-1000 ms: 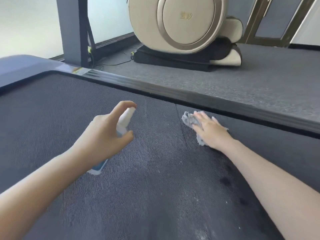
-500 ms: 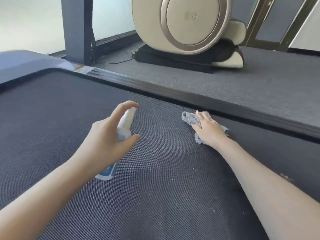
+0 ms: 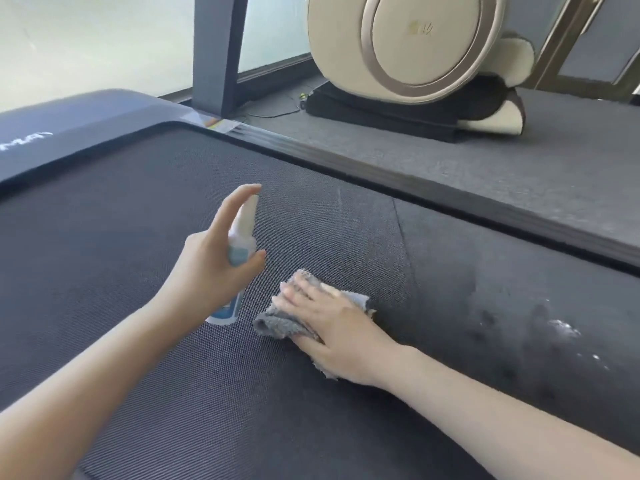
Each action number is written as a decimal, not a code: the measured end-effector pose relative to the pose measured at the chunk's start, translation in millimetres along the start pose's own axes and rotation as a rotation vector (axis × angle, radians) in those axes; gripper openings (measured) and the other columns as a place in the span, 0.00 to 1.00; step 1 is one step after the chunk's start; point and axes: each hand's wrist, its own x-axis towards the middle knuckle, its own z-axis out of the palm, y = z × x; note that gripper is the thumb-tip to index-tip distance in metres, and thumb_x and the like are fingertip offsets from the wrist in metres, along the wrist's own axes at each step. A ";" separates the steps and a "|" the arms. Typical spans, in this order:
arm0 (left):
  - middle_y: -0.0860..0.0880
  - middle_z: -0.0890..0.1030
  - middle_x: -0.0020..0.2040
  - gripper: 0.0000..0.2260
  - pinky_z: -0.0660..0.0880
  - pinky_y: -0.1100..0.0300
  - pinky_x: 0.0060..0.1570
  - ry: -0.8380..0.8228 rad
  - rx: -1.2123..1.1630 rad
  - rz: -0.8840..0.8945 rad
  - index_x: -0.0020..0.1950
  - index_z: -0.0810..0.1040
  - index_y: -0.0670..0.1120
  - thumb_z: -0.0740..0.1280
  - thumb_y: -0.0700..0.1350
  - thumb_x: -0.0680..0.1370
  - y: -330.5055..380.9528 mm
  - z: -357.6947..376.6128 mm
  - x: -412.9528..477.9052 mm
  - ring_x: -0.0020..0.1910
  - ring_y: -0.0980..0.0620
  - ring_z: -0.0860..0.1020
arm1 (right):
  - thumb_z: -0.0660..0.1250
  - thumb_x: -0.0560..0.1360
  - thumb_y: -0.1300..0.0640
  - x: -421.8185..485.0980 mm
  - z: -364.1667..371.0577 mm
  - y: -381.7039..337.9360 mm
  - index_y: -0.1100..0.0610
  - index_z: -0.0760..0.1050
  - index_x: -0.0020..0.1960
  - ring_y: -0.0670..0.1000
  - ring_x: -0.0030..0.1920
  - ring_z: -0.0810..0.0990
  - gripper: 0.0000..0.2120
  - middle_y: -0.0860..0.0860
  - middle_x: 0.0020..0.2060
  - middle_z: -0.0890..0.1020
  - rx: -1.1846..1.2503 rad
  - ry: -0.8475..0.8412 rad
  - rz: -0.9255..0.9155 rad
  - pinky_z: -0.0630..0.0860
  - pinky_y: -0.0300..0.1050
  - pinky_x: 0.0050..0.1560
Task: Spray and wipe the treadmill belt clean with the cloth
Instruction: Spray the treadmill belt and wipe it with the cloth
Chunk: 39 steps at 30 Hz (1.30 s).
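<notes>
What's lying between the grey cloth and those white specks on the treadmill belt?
Nothing loose: in the head view, only belt lies between the cloth under the right hand and the white specks, darker and blotchy there.

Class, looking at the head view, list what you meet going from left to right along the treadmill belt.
spray bottle → right hand → white specks. The left hand wraps the spray bottle and the cloth lies under the right hand, so both are left out.

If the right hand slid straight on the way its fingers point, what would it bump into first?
Probably the spray bottle gripped by the left hand, though it may hang above the treadmill belt; depth is unclear.
</notes>
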 end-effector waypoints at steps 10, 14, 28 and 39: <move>0.37 0.80 0.35 0.34 0.79 0.41 0.38 0.033 0.031 -0.014 0.70 0.57 0.68 0.68 0.40 0.75 26.0 -1.3 -32.2 0.33 0.36 0.79 | 0.44 0.78 0.44 -59.0 9.8 9.4 0.46 0.50 0.77 0.41 0.75 0.41 0.28 0.42 0.76 0.49 -0.170 -0.039 -0.082 0.40 0.45 0.74; 0.39 0.79 0.34 0.35 0.79 0.51 0.36 0.054 0.022 -0.047 0.68 0.56 0.71 0.67 0.40 0.76 45.0 6.9 -38.1 0.31 0.43 0.80 | 0.50 0.81 0.47 -51.9 -6.0 37.1 0.49 0.51 0.77 0.43 0.76 0.43 0.25 0.44 0.76 0.52 -0.110 0.050 0.138 0.44 0.48 0.76; 0.52 0.74 0.62 0.36 0.66 0.58 0.53 -0.112 0.159 0.020 0.74 0.55 0.67 0.70 0.44 0.75 69.2 7.8 -53.9 0.51 0.54 0.73 | 0.49 0.82 0.47 -110.2 -38.5 112.1 0.51 0.48 0.77 0.46 0.76 0.48 0.26 0.46 0.77 0.50 -0.111 0.120 0.619 0.45 0.49 0.75; 0.42 0.82 0.34 0.37 0.78 0.52 0.47 -0.030 0.038 0.045 0.73 0.52 0.70 0.69 0.45 0.75 23.8 -10.5 -66.9 0.35 0.42 0.80 | 0.54 0.81 0.49 -61.9 -27.7 66.9 0.50 0.50 0.77 0.55 0.75 0.55 0.27 0.51 0.77 0.51 -0.043 0.131 0.632 0.53 0.47 0.72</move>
